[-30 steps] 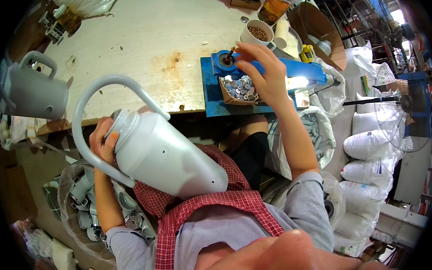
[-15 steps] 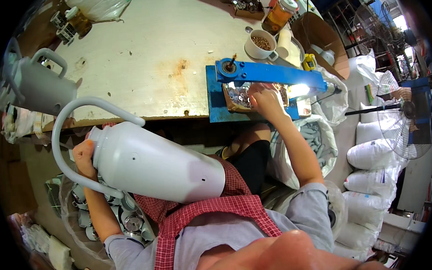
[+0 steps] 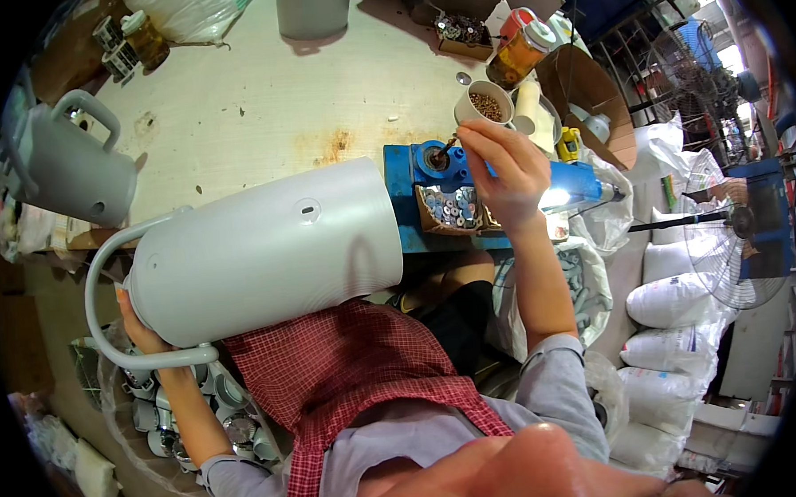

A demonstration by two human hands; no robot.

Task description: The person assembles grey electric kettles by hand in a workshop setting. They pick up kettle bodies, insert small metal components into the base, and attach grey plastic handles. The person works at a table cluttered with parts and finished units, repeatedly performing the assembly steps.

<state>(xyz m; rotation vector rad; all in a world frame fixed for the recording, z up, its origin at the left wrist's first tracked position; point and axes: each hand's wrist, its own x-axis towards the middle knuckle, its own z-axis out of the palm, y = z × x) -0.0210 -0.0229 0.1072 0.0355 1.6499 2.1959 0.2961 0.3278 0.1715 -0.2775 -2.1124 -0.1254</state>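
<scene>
Supporting the jug (image 3: 265, 254) at its L end, L hand (image 3: 140, 331) grasps it sideways by the surface (image 3: 232, 105) edge, over apron (image 3: 349, 357). R hand (image 3: 507, 168) is near blue tool (image 3: 582, 182), fingers bent; cannot tell if they hold smth.

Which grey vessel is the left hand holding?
The long grey vessel above the red checked apron; the left hand holds its left end. The left-edge vessel and top-edge vessel are unheld.

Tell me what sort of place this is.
Probably a small assembly workshop: a blue bench tool, loose washers in a small box, and plump white sacks stacked on the right.
</scene>
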